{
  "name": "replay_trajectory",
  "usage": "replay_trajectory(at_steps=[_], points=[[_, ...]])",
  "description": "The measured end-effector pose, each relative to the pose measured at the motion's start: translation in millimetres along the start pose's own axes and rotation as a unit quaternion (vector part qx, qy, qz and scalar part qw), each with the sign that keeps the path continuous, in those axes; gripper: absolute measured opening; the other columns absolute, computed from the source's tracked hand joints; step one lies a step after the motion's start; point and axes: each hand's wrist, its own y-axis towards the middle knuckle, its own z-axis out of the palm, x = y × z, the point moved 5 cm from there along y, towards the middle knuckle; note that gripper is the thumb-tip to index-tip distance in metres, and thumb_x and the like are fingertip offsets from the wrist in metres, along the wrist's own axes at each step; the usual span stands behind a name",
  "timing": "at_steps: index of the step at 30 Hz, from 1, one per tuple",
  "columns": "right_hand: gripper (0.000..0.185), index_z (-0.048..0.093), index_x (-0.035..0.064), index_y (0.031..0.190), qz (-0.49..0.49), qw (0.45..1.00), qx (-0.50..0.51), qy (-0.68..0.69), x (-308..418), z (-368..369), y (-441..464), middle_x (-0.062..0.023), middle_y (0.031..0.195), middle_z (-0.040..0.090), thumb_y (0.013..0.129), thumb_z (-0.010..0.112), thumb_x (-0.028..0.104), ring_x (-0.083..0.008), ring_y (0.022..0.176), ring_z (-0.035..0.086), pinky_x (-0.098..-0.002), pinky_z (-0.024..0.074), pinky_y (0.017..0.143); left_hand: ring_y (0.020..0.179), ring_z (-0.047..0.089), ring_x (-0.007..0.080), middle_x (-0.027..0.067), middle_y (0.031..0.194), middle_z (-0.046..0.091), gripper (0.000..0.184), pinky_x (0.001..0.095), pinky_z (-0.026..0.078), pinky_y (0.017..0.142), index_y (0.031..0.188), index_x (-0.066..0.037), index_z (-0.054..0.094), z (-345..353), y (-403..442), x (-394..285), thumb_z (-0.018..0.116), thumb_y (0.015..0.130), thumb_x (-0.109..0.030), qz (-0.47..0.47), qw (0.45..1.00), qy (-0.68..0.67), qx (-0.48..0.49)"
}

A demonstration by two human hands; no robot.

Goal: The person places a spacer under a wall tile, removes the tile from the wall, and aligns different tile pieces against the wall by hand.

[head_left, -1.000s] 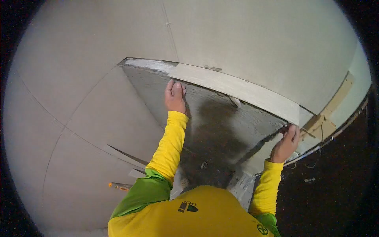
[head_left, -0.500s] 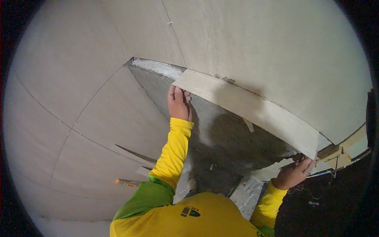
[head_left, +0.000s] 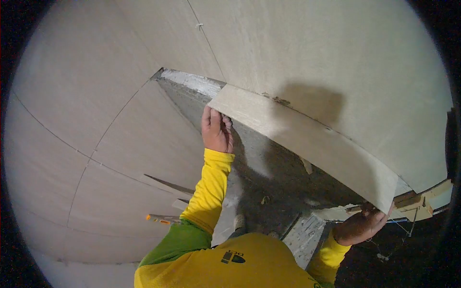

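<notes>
A long, narrow light tile strip (head_left: 307,139) lies along the edge of the large pale tiles, slanting down to the right. My left hand (head_left: 217,128) grips its left end from the near edge, fingers curled at the corner. At the right end, my right hand (head_left: 364,224) holds the other corner, its fingertips partly hidden under the strip. Left of the strip, a band of whitish mortar (head_left: 192,81) is exposed. Below the strip is a rough grey cement surface (head_left: 254,139). A shadow falls across the strip and the tile beyond it.
Large pale tiles (head_left: 134,120) with thin joints spread at the left. Near my left sleeve lie a utility knife with orange parts (head_left: 163,219) and a thin tile offcut (head_left: 165,184). Wooden pieces (head_left: 418,206) and wire stand at the right edge, beside a dark area.
The strip's right end has come lower and nearer to me, with my right hand on it. My left hand has moved slightly down. The view has shifted too.
</notes>
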Motion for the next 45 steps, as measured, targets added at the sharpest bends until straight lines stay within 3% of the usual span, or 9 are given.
replay_trajectory(at_steps=[10,15,19,21,26,33,35,43,45], points=[[0.038,0.052,-0.0038,0.118,-0.027,1.000,0.011,0.005,-2,-5,-1,-0.0052,0.094,0.053,0.096,0.041,0.026,-0.0084,0.071,0.043,-0.0207,0.0328,0.059,0.068,0.047,0.0066,-0.0018,0.085,0.053,0.025,0.0195,0.041,0.058,0.117,-0.004,0.051,2,2,-2,0.051,0.097,-0.018,-0.009,1.000,0.019,0.012],[0.035,0.049,-0.0046,0.122,-0.182,0.944,0.084,-0.261,-5,-17,-2,-0.0139,0.131,0.045,0.098,0.039,0.019,-0.0151,0.090,0.054,-0.0241,0.0460,0.070,0.066,0.046,0.0058,-0.0028,0.083,0.052,0.026,0.0191,0.039,0.057,0.117,-0.003,0.052,10,-2,-9,0.050,0.097,-0.020,-0.017,0.999,0.029,0.016],[0.035,0.049,-0.0033,0.122,-0.193,0.937,0.105,-0.272,-8,-22,-1,-0.0146,0.132,0.045,0.100,0.035,0.020,-0.0162,0.091,0.055,-0.0243,0.0468,0.070,0.065,0.044,0.0051,-0.0033,0.080,0.051,0.029,0.0188,0.038,0.056,0.119,-0.002,0.052,7,-3,-8,0.050,0.097,-0.021,-0.030,0.999,0.013,-0.035],[0.028,0.052,-0.0040,0.117,-0.330,0.890,0.117,-0.293,5,-18,-5,-0.0158,0.134,0.042,0.095,0.039,0.007,-0.0176,0.088,0.057,-0.0267,0.0484,0.074,0.065,0.044,0.0050,-0.0034,0.081,0.051,0.031,0.0186,0.037,0.057,0.121,-0.001,0.052,3,1,-6,0.050,0.096,-0.020,-0.028,0.999,0.019,-0.006],[0.042,0.039,-0.0019,0.134,0.012,0.991,0.126,0.039,-4,-29,-1,-0.0120,0.113,0.057,0.099,0.044,0.020,-0.0149,0.086,0.056,-0.0277,0.0449,0.078,0.066,0.044,0.0056,-0.0031,0.083,0.051,0.038,0.0197,0.038,0.059,0.125,0.001,0.049,-3,-5,-4,0.052,0.095,-0.023,-0.069,0.996,0.034,-0.044],[0.045,0.040,0.0019,0.137,-0.011,0.978,0.177,-0.112,-16,-68,-17,-0.0112,0.107,0.060,0.097,0.048,0.021,-0.0141,0.084,0.056,-0.0293,0.0465,0.075,0.070,0.048,0.0093,0.0014,0.095,0.059,0.047,0.0225,0.044,0.066,0.131,0.001,0.047,-17,7,3,0.056,0.091,-0.023,0.105,0.973,0.205,-0.014],[0.043,0.044,0.0018,0.134,0.043,0.961,0.220,-0.162,-36,-91,-28,-0.0115,0.111,0.060,0.097,0.048,0.022,-0.0155,0.088,0.057,-0.0290,0.0474,0.074,0.073,0.050,0.0103,0.0031,0.100,0.060,0.046,0.0233,0.045,0.068,0.129,0.001,0.051,-11,4,2,0.058,0.090,-0.023,-0.003,0.996,0.075,-0.057],[0.038,0.059,-0.0014,0.117,-0.045,0.799,0.416,-0.432,-126,-191,-75,-0.0176,0.115,0.061,0.091,0.060,0.026,-0.0237,0.107,0.057,-0.0325,0.0400,0.096,0.095,0.059,0.0155,0.0100,0.110,0.064,0.040,0.0278,0.047,0.085,0.119,-0.001,0.060,-11,-5,-8,0.063,0.087,-0.024,0.010,0.996,0.030,-0.087],[0.040,0.060,-0.0024,0.114,0.063,0.770,0.466,-0.430,-136,-206,-89,-0.0181,0.115,0.061,0.090,0.061,0.029,-0.0246,0.106,0.058,-0.0334,0.0423,0.093,0.099,0.061,0.0222,0.0147,0.111,0.065,0.041,0.0313,0.045,0.090,0.118,-0.003,0.061,-16,3,-1,0.064,0.085,-0.027,0.071,0.989,0.091,-0.088]])
